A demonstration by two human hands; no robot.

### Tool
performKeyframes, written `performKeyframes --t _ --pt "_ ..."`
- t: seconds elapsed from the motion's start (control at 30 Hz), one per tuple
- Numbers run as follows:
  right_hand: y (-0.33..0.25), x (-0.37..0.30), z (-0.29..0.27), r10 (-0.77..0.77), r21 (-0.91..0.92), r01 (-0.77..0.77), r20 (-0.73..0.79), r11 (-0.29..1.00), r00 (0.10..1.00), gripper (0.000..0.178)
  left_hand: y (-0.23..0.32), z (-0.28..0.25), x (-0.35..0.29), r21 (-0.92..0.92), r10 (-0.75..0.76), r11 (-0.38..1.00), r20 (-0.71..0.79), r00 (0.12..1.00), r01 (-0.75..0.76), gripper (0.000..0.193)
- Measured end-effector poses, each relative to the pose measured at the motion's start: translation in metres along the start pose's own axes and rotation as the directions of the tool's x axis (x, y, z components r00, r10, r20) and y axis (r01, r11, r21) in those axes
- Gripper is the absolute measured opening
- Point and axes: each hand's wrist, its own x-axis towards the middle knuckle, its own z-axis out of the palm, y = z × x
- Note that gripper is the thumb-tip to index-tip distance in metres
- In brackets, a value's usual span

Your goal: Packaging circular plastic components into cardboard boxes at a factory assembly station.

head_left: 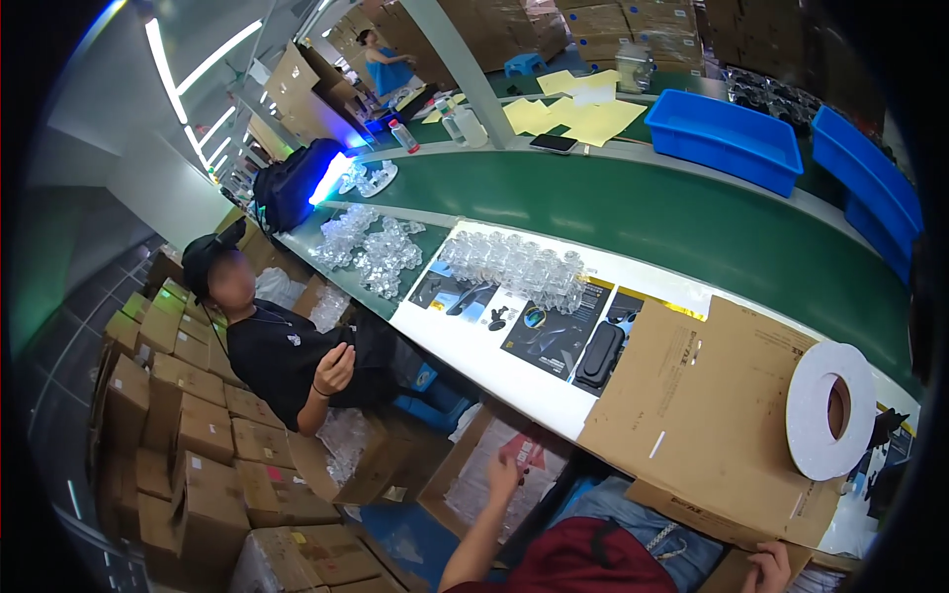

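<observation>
Item, left hand: my left hand [504,476] is apart from the right, fingers bent, lowered over an open brown cardboard carton [455,462]. Whether the fingertips touch or grip anything, I cannot tell.

Item, right hand: my right hand [767,567], at the lower edge of the view, fingers curled, just beside the near edge of a broad, flat brown cardboard sheet [712,405]. Whether it holds anything, I cannot tell.

Step in hand, as I judge it: a reach of the left hand into the carton. Next move, judged: a grip there calls for the fingers to close on loose film without snagging the carton's wall.

Item, contents: a crumpled, see-through plastic bag [474,484], whitish and glossy, lying inside the carton below my left hand; a red printed patch shows just beyond the fingertips. What the bag holds is too small to tell.

Item, beyond the left hand: a white-topped counter [524,383], bearing clustered clear plastic pieces [509,267] and an oblong black case [599,356].

Item, beyond the right hand: a wide white roll with a brown core [806,430], resting on the sheet.

Item, left of both hands: a co-worker in black [282,356], one hand raised.
</observation>
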Motion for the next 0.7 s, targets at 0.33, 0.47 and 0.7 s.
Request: performKeyframes --t 0.33,0.47,0.7 --pt "-0.011 0.002 -0.010 0.030 0.060 -0.030 0.014 0.998 0.999 0.020 0.277 -0.088 0.079 -0.202 0.887 0.447 -0.026 0.461 -0.871 0.010" --pt "-0.010 0.000 -0.012 0.034 0.108 -0.037 0.025 0.993 0.999 0.020 0.274 -0.040 0.069 -0.299 0.880 0.472 0.099 0.465 -0.829 0.016" --pt "-0.012 0.001 -0.014 0.072 0.123 -0.076 0.042 0.989 0.997 0.017 0.274 -0.027 0.068 -0.242 0.853 0.521 0.113 0.510 -0.819 0.018"
